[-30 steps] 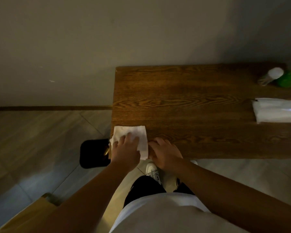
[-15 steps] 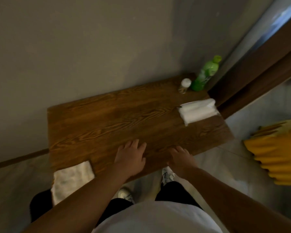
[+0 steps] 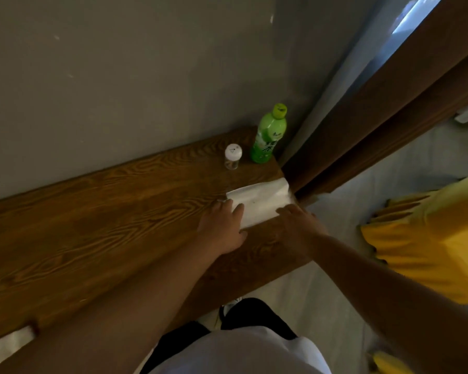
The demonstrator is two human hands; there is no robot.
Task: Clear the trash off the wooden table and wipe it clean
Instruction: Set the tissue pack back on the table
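A white tissue pack (image 3: 262, 202) lies at the right end of the wooden table (image 3: 106, 217). My left hand (image 3: 223, 229) rests on the table with its fingertips touching the pack's left end. My right hand (image 3: 299, 225) reaches the pack's near right corner, fingers apart. Neither hand grips it. A white cloth (image 3: 7, 346) hangs over the table's near left corner, partly hidden by my left arm. A green bottle (image 3: 268, 136) and a small white-capped jar (image 3: 233, 156) stand at the far right corner.
A grey wall runs behind the table. A brown door frame (image 3: 376, 117) stands right of the table's end. A yellow object (image 3: 430, 238) lies on the pale floor to the right. My feet are below the table's near edge.
My left hand let go of the white cloth at the left corner. Both hands moved right along the table to the tissue pack, and my view turned right.
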